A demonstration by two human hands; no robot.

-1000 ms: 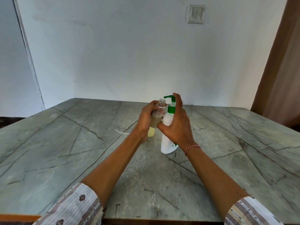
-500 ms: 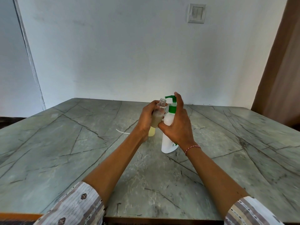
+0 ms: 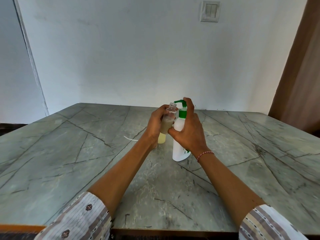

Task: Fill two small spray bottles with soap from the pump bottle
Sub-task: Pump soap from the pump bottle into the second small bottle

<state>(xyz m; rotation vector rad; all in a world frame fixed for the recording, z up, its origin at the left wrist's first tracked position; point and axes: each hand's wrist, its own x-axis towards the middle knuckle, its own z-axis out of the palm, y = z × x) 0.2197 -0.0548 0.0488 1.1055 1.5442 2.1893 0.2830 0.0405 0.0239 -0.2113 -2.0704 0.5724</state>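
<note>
No text can be read anywhere here. The white pump bottle (image 3: pixel 179 149) carries a small green mark low on its side, near its base, too small to make out.

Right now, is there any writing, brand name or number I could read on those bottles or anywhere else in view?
No text can be read anywhere.
Pump bottle: a small green mark low on its white side, too small and blurred to read, partly hidden by the right hand.
Small clear bottle in the left hand: no label visible.
Wall switch: no marking visible.
</note>
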